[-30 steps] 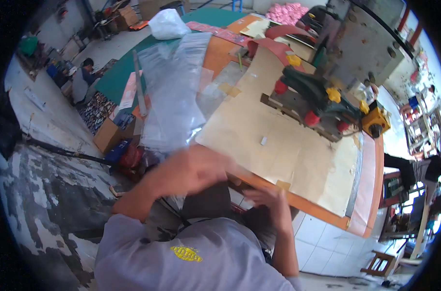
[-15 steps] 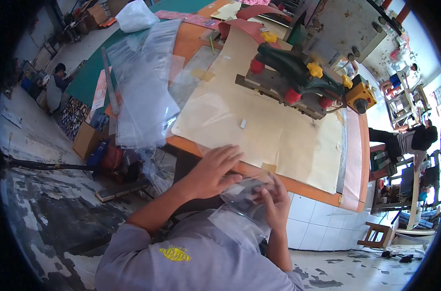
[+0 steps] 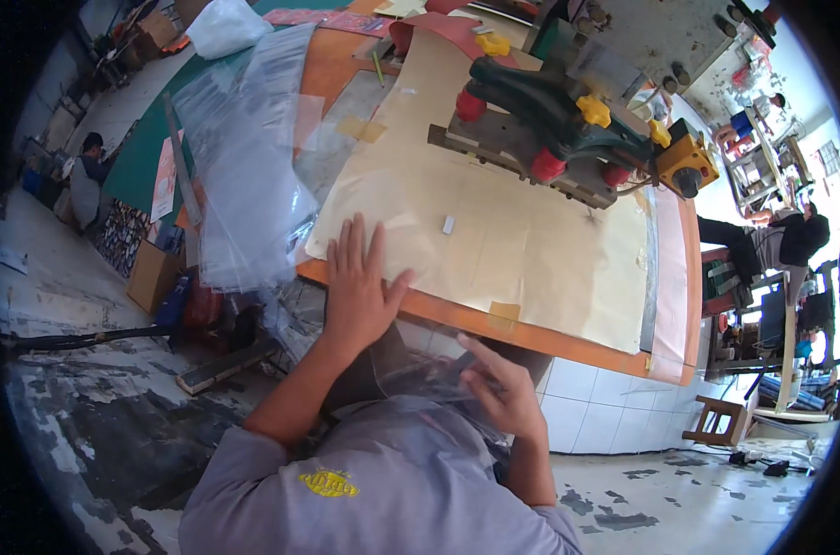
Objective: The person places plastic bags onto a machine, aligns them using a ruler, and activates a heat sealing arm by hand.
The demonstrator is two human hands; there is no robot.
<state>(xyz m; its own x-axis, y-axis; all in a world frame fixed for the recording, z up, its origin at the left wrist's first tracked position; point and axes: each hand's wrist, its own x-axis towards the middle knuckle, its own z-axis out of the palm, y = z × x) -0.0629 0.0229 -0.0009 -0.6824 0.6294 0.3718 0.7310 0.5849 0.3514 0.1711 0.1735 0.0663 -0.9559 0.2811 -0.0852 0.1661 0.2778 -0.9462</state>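
At the workbench's (image 3: pixel 568 340) near edge, the left hand (image 3: pixel 360 282) lies open and flat, empty, pinning beige paper (image 3: pixel 494 240); below the edge, the right hand (image 3: pixel 498 393) seemingly pinches a clear plastic bag (image 3: pixel 420 379).

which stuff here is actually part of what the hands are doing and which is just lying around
In use:
- left hand, flat on the edge of the paper-covered table
- right hand, fingers on a clear plastic bag at the lap

Lying about:
- stack of clear plastic bags at the table's left
- green machine with red and yellow knobs
- wooden stool
- cardboard box on the floor
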